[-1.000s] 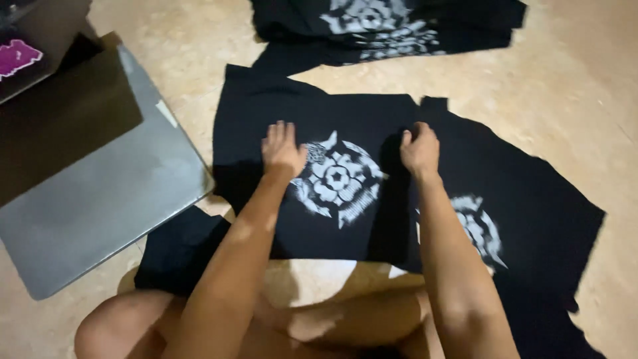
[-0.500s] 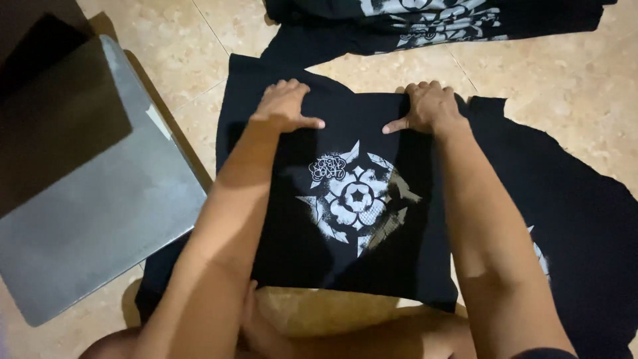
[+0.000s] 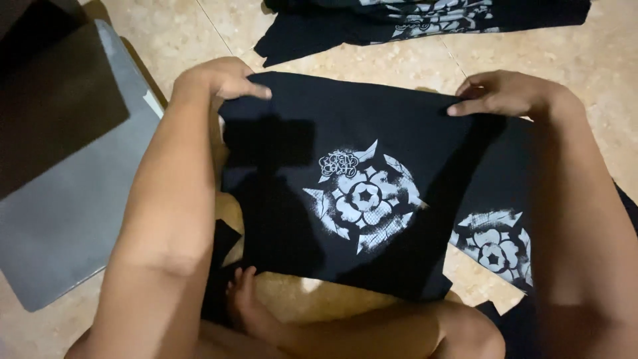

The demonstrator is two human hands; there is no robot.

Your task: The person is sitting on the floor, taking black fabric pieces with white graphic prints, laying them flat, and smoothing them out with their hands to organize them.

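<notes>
While the person sits on the tiled floor, both hands are closed on the far edge of a black fabric panel printed with a white rose emblem. The left hand pinches the far-left corner between thumb and curled fingers; the right hand grips the far-right corner in the same manner. Held taut between them, the panel spreads flat in front of the person's crossed legs. Directly beneath it, showing past its right edge, lies a second black panel bearing the same emblem. Beyond the held panel, a stack of printed black pieces rests on the floor. To the panel's left sits a flat grey board with a dark sheet over its far part. By my assessment, the held panel is gripped but not yet placed, and at least the one piece beneath it remains to be handled.
</notes>
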